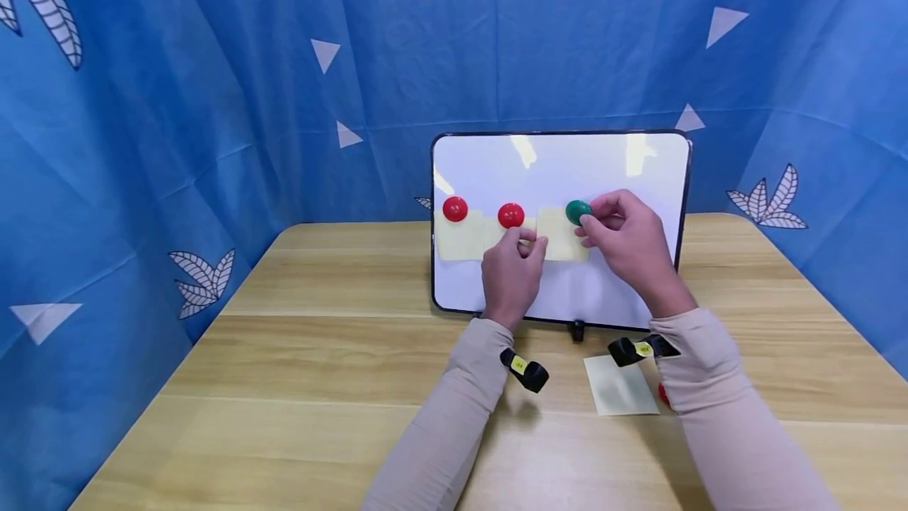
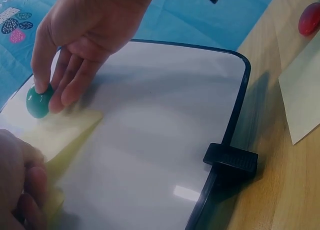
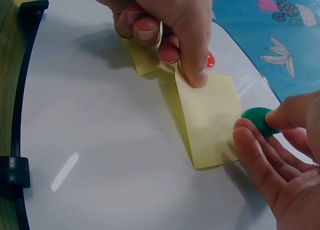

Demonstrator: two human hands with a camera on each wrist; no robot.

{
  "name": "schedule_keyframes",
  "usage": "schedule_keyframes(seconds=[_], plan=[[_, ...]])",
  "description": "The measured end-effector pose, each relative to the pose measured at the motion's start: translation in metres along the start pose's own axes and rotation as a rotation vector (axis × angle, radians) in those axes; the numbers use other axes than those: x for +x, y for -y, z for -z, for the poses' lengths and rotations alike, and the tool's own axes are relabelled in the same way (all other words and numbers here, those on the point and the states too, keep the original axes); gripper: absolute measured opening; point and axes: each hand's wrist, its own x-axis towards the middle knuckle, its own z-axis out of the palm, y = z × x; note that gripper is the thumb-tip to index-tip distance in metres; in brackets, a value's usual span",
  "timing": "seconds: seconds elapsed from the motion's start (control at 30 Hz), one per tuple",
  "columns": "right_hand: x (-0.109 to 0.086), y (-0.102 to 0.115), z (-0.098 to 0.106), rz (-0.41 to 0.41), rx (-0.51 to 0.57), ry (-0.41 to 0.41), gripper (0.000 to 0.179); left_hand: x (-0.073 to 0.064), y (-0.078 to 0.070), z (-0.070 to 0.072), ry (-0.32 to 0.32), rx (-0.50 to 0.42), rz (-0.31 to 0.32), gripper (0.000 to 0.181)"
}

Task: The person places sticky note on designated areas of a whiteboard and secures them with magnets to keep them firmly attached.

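A whiteboard (image 1: 482,168) stands upright on the table, with pale yellow sticky notes in a row across it. My left hand (image 1: 512,270) pinches the left edge of the rightmost note (image 3: 215,125) between thumb and fingers. At that note's top edge, my right hand (image 1: 634,239) holds a round green magnet (image 1: 578,212) between thumb and fingertips. One red magnet (image 1: 455,209) sits at the top of the leftmost note (image 1: 459,241). Another red magnet (image 1: 511,216) is on the middle note (image 1: 493,232), which my left hand partly covers.
On the table (image 1: 319,361), in front of the board, lies a loose pale note (image 1: 620,386). Beside it is another red magnet (image 2: 310,20), partly hidden by my right sleeve in the head view. Black feet (image 1: 578,330) support the board; a blue curtain (image 1: 269,85) hangs behind.
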Motion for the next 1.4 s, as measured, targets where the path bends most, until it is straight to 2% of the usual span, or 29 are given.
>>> schedule_keyframes(seconds=[0.43,0.83,1.0,1.4], plan=[[-0.002,-0.005,-0.011,0.066,-0.039,-0.152,0.027,-0.002,0.003,-0.003,0.009,0.007,0.004,0.021],[0.001,-0.006,-0.016,0.151,-0.141,-0.225,0.027,0.0,0.004,-0.004,-0.007,0.013,-0.035,0.02],[0.002,-0.004,-0.02,0.184,-0.18,-0.248,0.027,0.0,0.003,-0.002,-0.014,0.02,-0.031,0.021],[0.002,-0.005,-0.022,0.169,-0.231,-0.273,0.028,0.001,0.002,-0.001,-0.014,0.032,-0.048,0.02]])
